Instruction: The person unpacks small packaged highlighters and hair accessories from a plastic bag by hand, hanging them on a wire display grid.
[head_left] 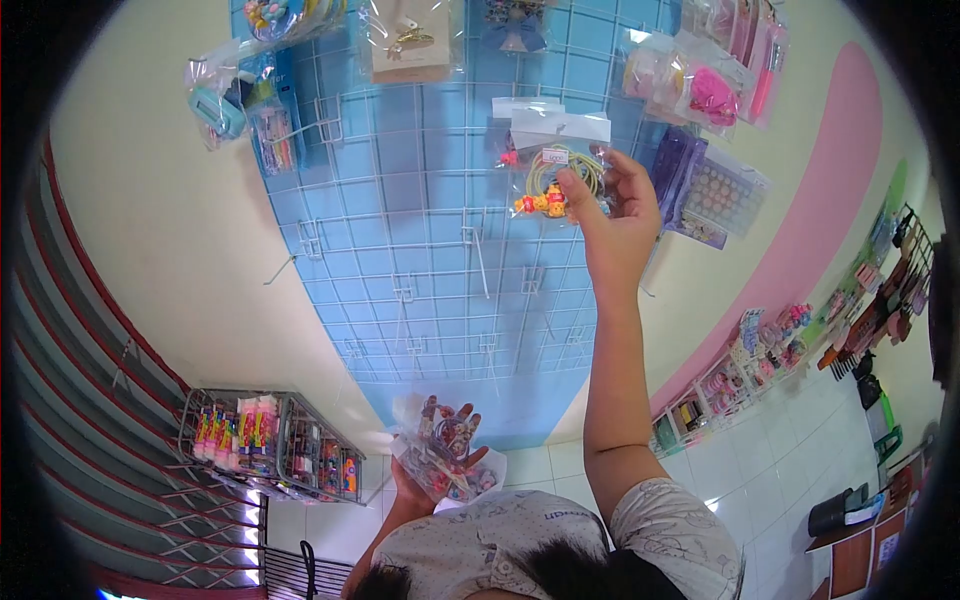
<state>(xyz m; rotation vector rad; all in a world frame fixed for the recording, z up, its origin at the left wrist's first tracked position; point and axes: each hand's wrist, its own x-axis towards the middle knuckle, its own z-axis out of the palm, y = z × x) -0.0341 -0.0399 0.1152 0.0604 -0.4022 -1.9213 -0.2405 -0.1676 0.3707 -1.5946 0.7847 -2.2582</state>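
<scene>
My right hand (pixel 622 205) is raised to the wire display grid, thumb and fingers closed on the side of a clear packet of hair ties (pixel 548 182). Pale looped bands, yellow-and-red figures and a small price label show through its plastic. Behind it hangs another white-topped packet (pixel 505 158), mostly covered. Low in front of my body, my left hand (pixel 415 480) holds several clear packets of hair accessories (pixel 440 450) against its palm. Its fingertips show past the plastic, and the packets' exact contents are hard to make out.
Metal hooks (pixel 475 250) stick out from the blue-backed wire grid (pixel 380 200). Packaged hair clips (pixel 410 40) and pink accessories (pixel 712 95) hang around the top. A wire rack of bottles (pixel 270 440) stands lower left, beside a folding metal gate (pixel 90 450). Stocked shelves (pixel 720 390) line the right.
</scene>
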